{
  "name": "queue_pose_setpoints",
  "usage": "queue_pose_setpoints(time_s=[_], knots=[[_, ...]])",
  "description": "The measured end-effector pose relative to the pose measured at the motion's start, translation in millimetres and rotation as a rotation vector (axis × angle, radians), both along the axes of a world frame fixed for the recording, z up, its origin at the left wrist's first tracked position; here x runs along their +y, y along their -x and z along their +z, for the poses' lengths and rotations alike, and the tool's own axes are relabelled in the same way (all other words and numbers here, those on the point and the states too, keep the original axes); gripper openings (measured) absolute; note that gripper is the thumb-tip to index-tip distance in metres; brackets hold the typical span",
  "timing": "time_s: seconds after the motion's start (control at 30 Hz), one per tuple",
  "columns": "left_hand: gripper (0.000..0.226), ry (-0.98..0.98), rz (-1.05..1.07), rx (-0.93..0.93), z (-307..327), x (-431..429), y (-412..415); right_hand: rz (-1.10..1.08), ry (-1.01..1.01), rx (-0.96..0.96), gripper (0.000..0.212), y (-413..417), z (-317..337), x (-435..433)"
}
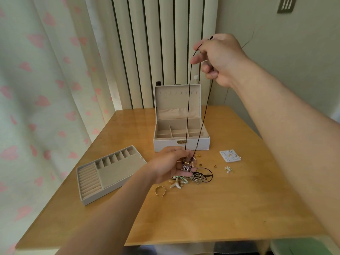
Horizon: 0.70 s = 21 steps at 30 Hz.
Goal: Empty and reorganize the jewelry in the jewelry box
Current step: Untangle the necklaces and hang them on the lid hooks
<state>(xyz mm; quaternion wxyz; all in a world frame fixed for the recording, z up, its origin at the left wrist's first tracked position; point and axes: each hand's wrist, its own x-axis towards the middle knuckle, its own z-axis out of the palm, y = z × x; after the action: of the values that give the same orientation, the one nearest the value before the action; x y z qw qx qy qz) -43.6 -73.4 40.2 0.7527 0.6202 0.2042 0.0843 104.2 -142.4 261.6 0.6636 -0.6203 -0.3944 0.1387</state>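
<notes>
Right hand (219, 59), upper right of frame, pinches the cord (188, 107) at the fingertips; it hangs taut in two strands. Left hand (171, 164), centre, curls round the lower end and holds the charm (186, 168) just above the pile (195, 178) on the table (220, 208). Box (181, 133) behind stands open, no jewelry seen inside; tray (108, 172) lies lower left. Judged step: separating one necklace from the tangle. Next move calls for freeing it without snagging, then stowing it.

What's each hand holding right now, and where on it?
Both hold one dark cord necklace. The right hand pinches the top of its loop; the left hand holds the bottom end at the camera charm.
</notes>
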Motion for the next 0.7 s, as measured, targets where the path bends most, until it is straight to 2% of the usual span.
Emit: queue_pose_setpoints(time_s=[0.13,0.3,0.4,0.7], knots=[[0.025,0.048,-0.019,-0.036,-4.3,-0.8,4.6,-0.023,0.009,-0.006,0.030,-1.6,0.6,-5.9],[0.017,-0.005,0.024,-0.047,-11.0,-1.1,7.5,-0.098,0.096,-0.115,0.009,-5.3,5.3,-6.4],[0.015,-0.030,0.068,-0.040,-13.1,0.9,8.9,-0.200,0.163,-0.203,0.013,-4.9,10.8,-7.2],[0.020,-0.015,0.094,-0.040,-12.6,5.9,16.1,-0.228,0.275,-0.182,0.011,-16.8,-2.9,-5.5]])
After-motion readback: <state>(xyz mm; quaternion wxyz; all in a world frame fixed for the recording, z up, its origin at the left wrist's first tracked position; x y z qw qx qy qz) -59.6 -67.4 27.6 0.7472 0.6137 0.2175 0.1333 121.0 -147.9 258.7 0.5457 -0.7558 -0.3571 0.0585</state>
